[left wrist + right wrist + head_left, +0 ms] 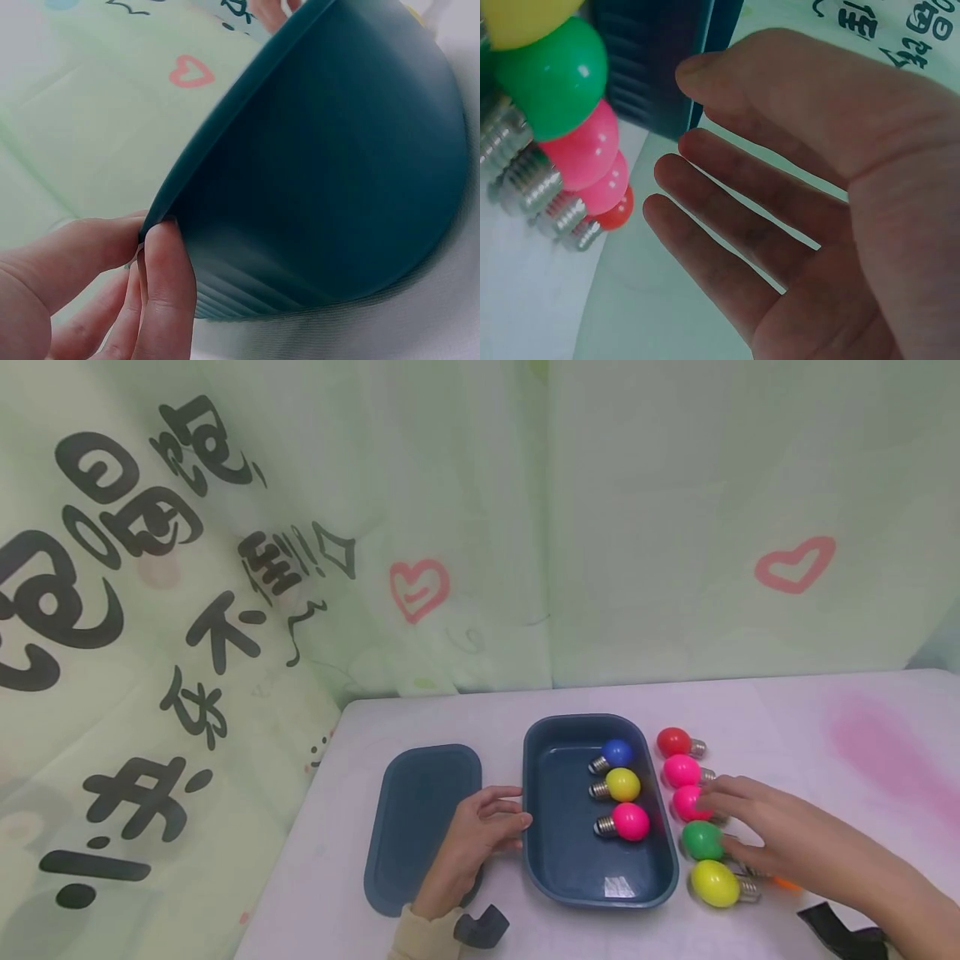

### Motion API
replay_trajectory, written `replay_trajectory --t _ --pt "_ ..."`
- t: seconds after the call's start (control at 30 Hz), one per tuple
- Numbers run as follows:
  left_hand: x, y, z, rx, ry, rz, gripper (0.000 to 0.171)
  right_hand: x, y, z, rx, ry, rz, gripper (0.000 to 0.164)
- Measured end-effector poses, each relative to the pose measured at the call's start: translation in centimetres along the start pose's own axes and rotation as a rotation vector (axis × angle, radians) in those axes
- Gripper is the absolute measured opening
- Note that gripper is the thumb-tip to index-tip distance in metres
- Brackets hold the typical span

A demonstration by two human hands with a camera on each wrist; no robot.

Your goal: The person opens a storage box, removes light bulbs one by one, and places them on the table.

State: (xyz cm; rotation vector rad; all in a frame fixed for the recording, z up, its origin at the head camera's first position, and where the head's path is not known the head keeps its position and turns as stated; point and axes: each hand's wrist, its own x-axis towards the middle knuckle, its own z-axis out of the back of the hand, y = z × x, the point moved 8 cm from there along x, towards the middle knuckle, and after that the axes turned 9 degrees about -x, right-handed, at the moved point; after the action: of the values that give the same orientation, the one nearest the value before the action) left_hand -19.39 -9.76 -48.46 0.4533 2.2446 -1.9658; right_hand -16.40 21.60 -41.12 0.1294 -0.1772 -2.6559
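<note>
My left hand [483, 827] is at the left side of a dark blue plastic box [600, 893]. In the left wrist view, thumb and fingers pinch the box rim [217, 127]. Inside the box lie a blue bulb [617, 752], a yellow bulb [623, 785] and a pink bulb [631, 822]. My right hand [765, 827] hovers with extended fingers above the bulbs beside the box and holds nothing. In that row are a red bulb [673, 742], two pink bulbs [681, 772], a green bulb [702, 840] and a yellow bulb [715, 884].
A flat dark blue lid [420, 810] lies left of the box, partly behind my left forearm. Something orange [786, 884] shows under my right hand. A pale printed curtain [637, 527] hangs behind the white tabletop [787, 718].
</note>
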Motion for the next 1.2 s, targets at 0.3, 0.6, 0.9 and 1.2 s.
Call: replay_trajectory --t 0.3,0.6,0.9,1.2 --pt "0.0 -0.1 0.0 -0.013 0.007 -0.001 0.046 1.4 2.6 1.4 0.03 -0.095 0.066 0.046" --pt "0.0 0.0 0.0 -0.012 0.007 0.003 0.046 2.7 4.3 1.6 0.035 -0.107 0.105 0.043" --pt "0.0 0.0 0.0 -0.004 0.001 0.002 0.045 4.1 5.9 1.2 0.025 -0.093 0.149 0.046" --pt "0.0 0.0 -0.1 0.018 -0.007 0.024 0.045 5.0 7.7 0.9 0.013 -0.132 0.27 0.044"
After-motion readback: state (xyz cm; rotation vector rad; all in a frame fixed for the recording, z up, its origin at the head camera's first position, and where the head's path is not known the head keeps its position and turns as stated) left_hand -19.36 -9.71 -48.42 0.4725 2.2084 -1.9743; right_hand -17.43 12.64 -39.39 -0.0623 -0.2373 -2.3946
